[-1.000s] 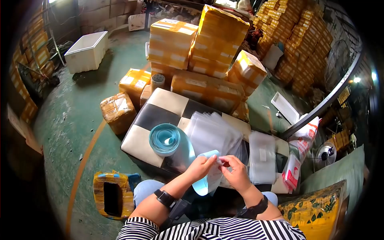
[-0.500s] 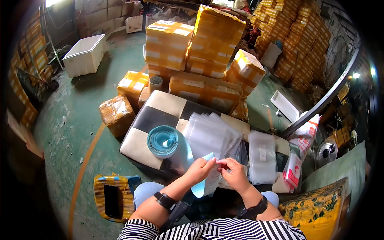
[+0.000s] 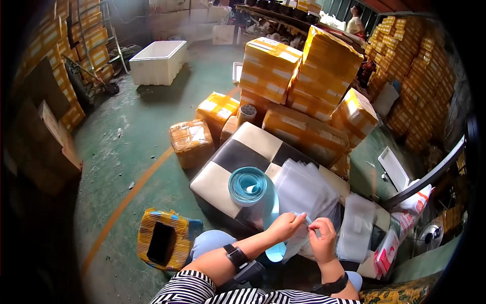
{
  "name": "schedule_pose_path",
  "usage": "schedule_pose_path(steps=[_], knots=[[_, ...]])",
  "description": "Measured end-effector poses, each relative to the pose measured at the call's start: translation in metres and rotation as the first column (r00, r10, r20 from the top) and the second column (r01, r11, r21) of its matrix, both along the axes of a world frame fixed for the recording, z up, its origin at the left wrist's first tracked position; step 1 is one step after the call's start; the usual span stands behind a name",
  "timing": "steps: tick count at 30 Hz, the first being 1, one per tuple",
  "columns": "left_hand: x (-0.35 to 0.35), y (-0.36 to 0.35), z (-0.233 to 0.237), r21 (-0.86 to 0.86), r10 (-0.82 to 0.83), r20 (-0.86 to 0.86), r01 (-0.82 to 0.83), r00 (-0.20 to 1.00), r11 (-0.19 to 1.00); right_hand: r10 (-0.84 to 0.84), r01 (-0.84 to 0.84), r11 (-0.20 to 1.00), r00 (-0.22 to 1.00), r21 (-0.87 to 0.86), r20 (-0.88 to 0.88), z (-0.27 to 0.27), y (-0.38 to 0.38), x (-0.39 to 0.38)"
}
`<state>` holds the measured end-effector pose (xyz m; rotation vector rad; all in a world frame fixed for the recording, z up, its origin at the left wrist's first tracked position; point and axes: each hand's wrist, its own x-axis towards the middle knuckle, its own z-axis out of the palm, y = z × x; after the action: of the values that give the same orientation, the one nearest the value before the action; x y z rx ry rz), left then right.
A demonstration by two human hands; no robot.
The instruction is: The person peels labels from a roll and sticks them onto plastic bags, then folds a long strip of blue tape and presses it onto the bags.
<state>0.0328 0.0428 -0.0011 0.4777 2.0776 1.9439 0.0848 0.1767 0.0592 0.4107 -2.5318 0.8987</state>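
Note:
A roll of light blue strip stands on the checkered padded bench. Its loose length runs down beneath my left forearm and bends into a loop below my left hand. My left hand is closed, thumb and fingers pinching the strip's end near a pale, see-through piece. My right hand is close beside it, fingertips pinched together at the same spot; what they hold is too small to make out. Fanned clear plastic bags lie beyond my hands, and another stack of clear bags lies to the right.
Taped cartons are piled behind the checkered bench. A tape roll stands at its far edge. A phone rests on a taped box at left. Red-and-white packets and a dark curved bar are at right.
The view has swung left, so everything sits farther right and slightly lower. My hands have drawn slightly apart, and the blue strip now hangs lower beneath my left hand.

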Motion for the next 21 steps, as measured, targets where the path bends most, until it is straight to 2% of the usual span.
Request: schedule_pose_path(steps=[2, 5, 8, 11, 14, 17, 20, 21], knots=[[-0.001, 0.002, -0.002, 0.022, -0.005, 0.022, 0.005, 1.0, 1.0, 0.019, -0.002, 0.991, 0.992, 0.137, -0.121, 0.003, -0.001, -0.001], [0.0, 0.002, -0.002, -0.034, 0.027, -0.001, -0.027, 1.0, 0.999, 0.031, -0.012, 0.989, 0.991, 0.147, -0.128, 0.001, -0.001, -0.001], [0.001, 0.003, -0.001, -0.011, 0.047, 0.014, -0.047, 0.999, 0.999, -0.129, 0.163, 0.959, 0.98, -0.232, 0.154, -0.008, -0.006, 0.004], [0.0, 0.003, -0.005, -0.059, 0.041, 0.016, -0.04, 0.999, 0.997, -0.037, 0.088, 0.959, 0.981, -0.269, 0.188, -0.017, 0.003, 0.0], [0.0, 0.002, -0.002, -0.053, 0.049, -0.007, -0.05, 0.999, 0.997, -0.046, 0.088, 0.973, 0.981, -0.215, 0.191, -0.01, 0.001, 0.002], [-0.001, 0.004, -0.009, -0.053, 0.038, 0.02, -0.037, 0.999, 0.998, -0.05, 0.062, 0.993, 0.992, -0.098, 0.12, -0.011, 0.002, 0.003], [-0.004, 0.005, -0.012, 0.164, 0.037, 0.134, -0.059, 0.99, 0.985, -0.036, 0.036, 0.999, 0.998, 0.008, -0.049, -0.002, -0.001, 0.002], [-0.007, 0.005, -0.018, 0.203, -0.014, 0.259, -0.04, 0.966, 0.978, -0.01, 0.011, 1.0, 0.996, 0.004, -0.094, -0.001, -0.001, 0.0]])
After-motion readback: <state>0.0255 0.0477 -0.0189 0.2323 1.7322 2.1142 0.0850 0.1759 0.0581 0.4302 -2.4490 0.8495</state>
